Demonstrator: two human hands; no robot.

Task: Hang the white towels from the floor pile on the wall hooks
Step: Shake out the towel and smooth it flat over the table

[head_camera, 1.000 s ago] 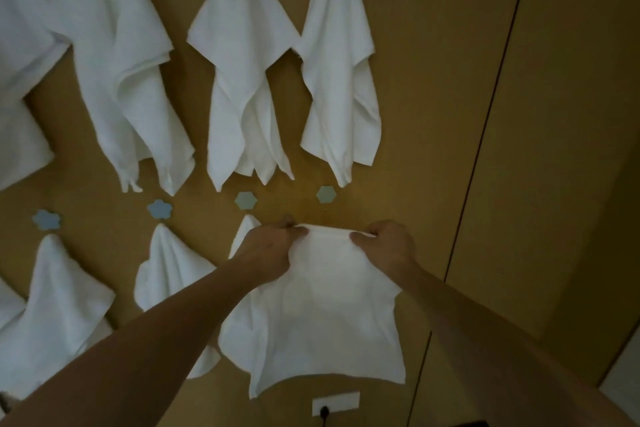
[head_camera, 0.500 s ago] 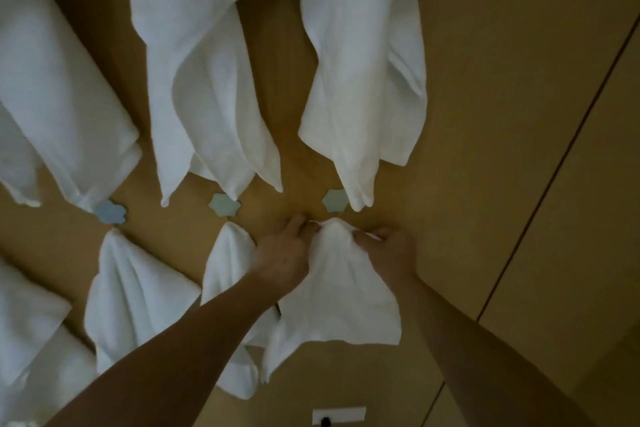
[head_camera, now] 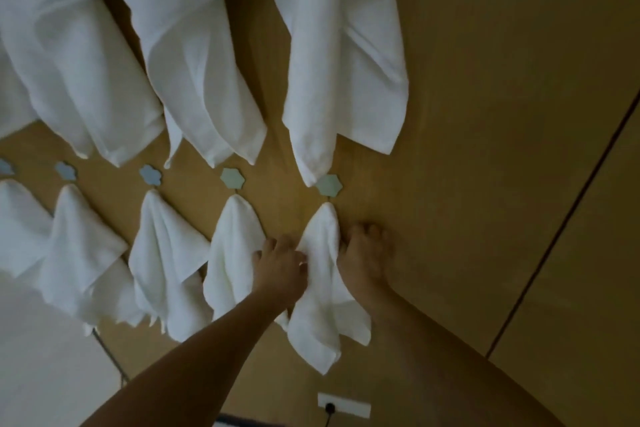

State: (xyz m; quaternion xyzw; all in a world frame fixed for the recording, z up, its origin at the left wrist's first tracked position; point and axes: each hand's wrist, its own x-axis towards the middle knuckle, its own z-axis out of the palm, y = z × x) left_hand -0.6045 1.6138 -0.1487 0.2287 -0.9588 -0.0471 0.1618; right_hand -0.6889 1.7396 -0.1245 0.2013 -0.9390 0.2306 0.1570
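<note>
Both hands, left hand [head_camera: 282,265] and right hand [head_camera: 365,255], pinched with curled fingers the white towel [head_camera: 322,291] hanging from the green hook [head_camera: 329,185].

Both bare arms reach up toward the hanging towel [head_camera: 322,288]; the left hand [head_camera: 282,269] sits against its left edge, fingers curled into the cloth; the right hand [head_camera: 365,262] rests at its right edge, fingers bent, knuckles toward the wall.

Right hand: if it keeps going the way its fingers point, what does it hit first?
Likely only bare wall panel: the right hand points up the wall, right of the pale green hook. The upper towel hangs near that line; depth unclear.
</note>
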